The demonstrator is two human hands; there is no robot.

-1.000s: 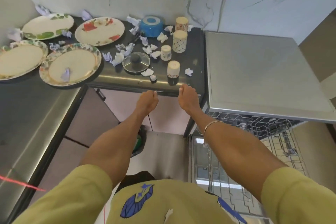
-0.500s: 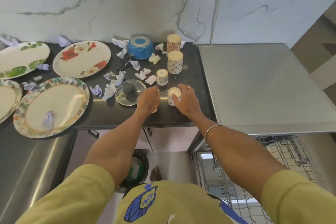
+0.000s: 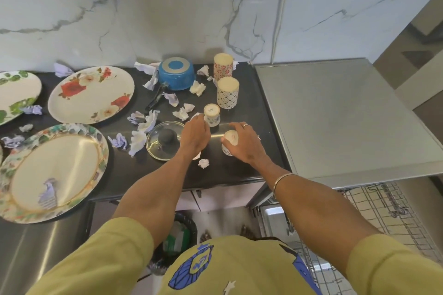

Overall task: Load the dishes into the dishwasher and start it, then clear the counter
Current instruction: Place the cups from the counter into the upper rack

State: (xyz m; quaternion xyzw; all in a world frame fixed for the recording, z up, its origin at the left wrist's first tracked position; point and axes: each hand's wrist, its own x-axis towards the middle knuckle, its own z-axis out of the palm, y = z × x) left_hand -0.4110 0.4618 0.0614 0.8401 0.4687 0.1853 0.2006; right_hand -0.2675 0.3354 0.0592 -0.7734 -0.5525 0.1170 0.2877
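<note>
My right hand (image 3: 243, 145) is wrapped around a small white cup (image 3: 229, 139) standing upside down on the black counter (image 3: 239, 175). My left hand (image 3: 195, 136) closes on the near left side of another small upside-down cup (image 3: 212, 114) with a blue pattern; both cups still rest on the counter. Two taller patterned cups (image 3: 227, 92) (image 3: 223, 66) stand behind them. An upturned blue pot (image 3: 176, 74), a glass lid (image 3: 159, 148) and floral plates (image 3: 91, 94) (image 3: 55, 170) lie to the left. The dishwasher's wire rack (image 3: 383, 211) is pulled out at lower right.
Crumpled paper scraps (image 3: 203, 163) are scattered over the counter between the dishes. The dishwasher's steel top (image 3: 335, 115) adjoins the counter on the right. A bin (image 3: 179, 235) stands on the floor below the counter edge. A third plate (image 3: 14, 96) sits at far left.
Both hands rose from the counter's front edge onto the counter. The right hand took hold of the near small cup; the left hand then moved forward to the other small cup.
</note>
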